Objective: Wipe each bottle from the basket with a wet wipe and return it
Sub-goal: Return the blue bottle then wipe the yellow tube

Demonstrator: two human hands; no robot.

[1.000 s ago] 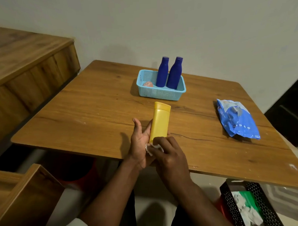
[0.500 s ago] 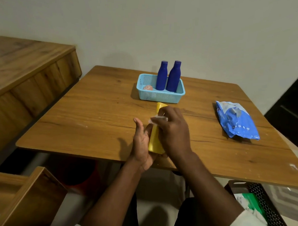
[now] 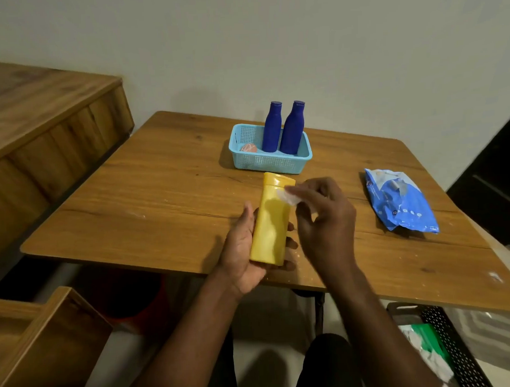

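Note:
My left hand (image 3: 241, 252) grips a yellow bottle (image 3: 271, 222) from below, its cap pointing away from me, over the near edge of the wooden table (image 3: 166, 203). My right hand (image 3: 325, 219) pinches a small white wet wipe (image 3: 289, 196) against the bottle's upper right side, near the cap. Further back stands a light blue basket (image 3: 271, 160) holding two upright dark blue bottles (image 3: 272, 126) (image 3: 292, 127) and a small orange item (image 3: 248, 148) in its left corner.
A blue wet wipe pack (image 3: 400, 201) lies on the table's right side. A black perforated bin (image 3: 447, 340) with used wipes sits on the floor at lower right. Wooden furniture (image 3: 40, 129) stands on the left, a wooden piece (image 3: 41, 346) at lower left.
My right hand slid the wipe from the bottle's base up to its cap end, then shifted to the right side. The bottle's front face now shows fully.

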